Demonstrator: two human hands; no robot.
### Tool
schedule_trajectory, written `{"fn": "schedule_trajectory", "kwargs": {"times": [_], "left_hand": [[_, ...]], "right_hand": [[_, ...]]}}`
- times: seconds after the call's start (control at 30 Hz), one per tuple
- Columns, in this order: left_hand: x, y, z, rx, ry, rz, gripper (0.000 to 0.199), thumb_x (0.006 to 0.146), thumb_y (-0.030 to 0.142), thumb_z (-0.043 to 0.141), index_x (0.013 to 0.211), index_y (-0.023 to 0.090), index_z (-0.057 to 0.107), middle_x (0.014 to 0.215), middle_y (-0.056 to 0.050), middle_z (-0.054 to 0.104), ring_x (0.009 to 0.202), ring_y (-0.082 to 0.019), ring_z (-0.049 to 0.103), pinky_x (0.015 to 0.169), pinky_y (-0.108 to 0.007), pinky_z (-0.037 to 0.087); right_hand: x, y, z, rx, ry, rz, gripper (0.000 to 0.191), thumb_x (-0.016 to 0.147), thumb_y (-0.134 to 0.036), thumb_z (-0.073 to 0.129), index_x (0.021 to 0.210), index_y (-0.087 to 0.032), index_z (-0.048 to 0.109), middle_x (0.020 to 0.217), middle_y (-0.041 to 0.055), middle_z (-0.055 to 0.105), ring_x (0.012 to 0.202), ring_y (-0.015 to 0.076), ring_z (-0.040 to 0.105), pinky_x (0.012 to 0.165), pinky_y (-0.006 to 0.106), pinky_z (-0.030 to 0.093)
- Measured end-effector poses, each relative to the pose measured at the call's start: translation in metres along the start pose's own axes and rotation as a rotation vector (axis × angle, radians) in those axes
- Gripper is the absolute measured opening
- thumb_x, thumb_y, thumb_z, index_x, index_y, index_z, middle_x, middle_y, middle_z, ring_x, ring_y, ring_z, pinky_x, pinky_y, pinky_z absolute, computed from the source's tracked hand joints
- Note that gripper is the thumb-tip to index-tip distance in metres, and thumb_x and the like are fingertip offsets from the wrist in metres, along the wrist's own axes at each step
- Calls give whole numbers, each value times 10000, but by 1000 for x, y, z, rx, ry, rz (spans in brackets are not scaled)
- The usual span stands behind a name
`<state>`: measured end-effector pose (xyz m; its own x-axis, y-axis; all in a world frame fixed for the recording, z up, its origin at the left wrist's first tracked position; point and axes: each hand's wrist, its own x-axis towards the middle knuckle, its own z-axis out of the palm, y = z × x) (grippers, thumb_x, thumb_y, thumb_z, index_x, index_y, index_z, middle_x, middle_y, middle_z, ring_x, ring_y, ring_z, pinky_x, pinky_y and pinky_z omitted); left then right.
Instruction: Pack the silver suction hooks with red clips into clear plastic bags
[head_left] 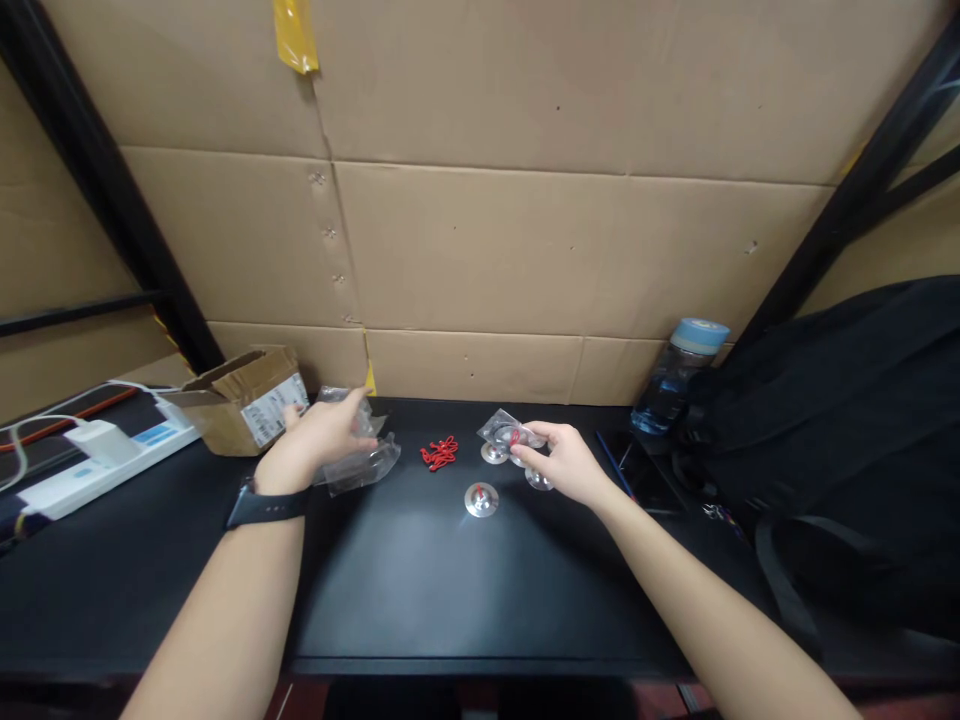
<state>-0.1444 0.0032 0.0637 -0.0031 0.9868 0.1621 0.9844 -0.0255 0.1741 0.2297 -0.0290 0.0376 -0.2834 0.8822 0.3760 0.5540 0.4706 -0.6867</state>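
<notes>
My left hand (322,440), with a black watch on its wrist, is open over crumpled clear plastic bags (364,466) at the left of the black table. My right hand (559,458) pinches a small clear plastic packet (501,428) with something red inside. Beneath and beside that packet lie several round silver metal discs (539,479), partly covered by the hand. One more silver disc (481,500) with a red centre rests nearer the front, apart from the others. Between my hands is a small heap of red cords (439,453).
An open cardboard box (247,405) and a white power strip (112,465) stand at the left. On the right are a blue-capped bottle (675,378), a dark phone (643,472), a blue pen (616,465) and a black backpack (847,440). Cardboard (480,250) lines the back.
</notes>
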Motion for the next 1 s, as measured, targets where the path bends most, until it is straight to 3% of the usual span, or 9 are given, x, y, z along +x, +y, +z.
{"fn": "schedule_trajectory", "kwargs": {"times": [0.1,0.2,0.33,0.47,0.67,0.83,1.0], "left_hand": [[-1,10,5,4,63,121,711,794,591,686,1408,283,505,1220,-134,702,1204,-406,591,981,-500,354],[-3,30,8,-16,208,248,549,904,526,597,1381,262,533,1322,-153,641,1239,-376,558,1024,-520,309],[-8,55,17,-37,242,419,296,964,409,566,1218,274,638,1237,-97,677,1157,-309,585,1005,-493,291],[-14,68,25,-62,226,512,201,959,344,598,1129,273,677,1167,-61,695,1127,-277,575,949,-449,305],[-16,74,26,-97,231,558,168,956,331,605,1085,265,691,1137,-64,696,1115,-271,560,937,-447,298],[-15,76,32,-112,233,561,163,949,353,623,1062,274,709,1115,-63,693,1147,-285,516,926,-442,300],[-14,78,37,-114,201,568,171,954,387,607,1031,285,721,1084,-57,690,1138,-283,498,907,-436,303]], "right_hand": [[2,6,0,-136,82,7,239,875,-372,671,1048,-242,773,952,47,792,855,250,710,795,342,470],[8,17,-1,-325,160,15,265,897,-389,646,1086,-248,764,959,64,788,883,257,696,870,383,401],[24,40,-10,-573,210,39,275,962,-368,551,1127,-275,751,972,74,784,899,249,667,858,394,303],[37,65,-27,-778,252,159,302,985,-289,492,1132,-303,756,1028,79,785,983,270,635,844,402,251],[37,91,-46,-974,147,334,332,953,-209,486,1076,-272,787,974,122,782,1002,316,626,864,454,249],[36,105,-47,-916,-19,380,480,876,-140,503,1268,-331,704,1133,113,768,1123,328,621,888,459,280],[35,116,-50,-850,-36,348,448,888,-239,539,1304,-350,661,1250,80,735,1193,328,610,889,431,312]]}}
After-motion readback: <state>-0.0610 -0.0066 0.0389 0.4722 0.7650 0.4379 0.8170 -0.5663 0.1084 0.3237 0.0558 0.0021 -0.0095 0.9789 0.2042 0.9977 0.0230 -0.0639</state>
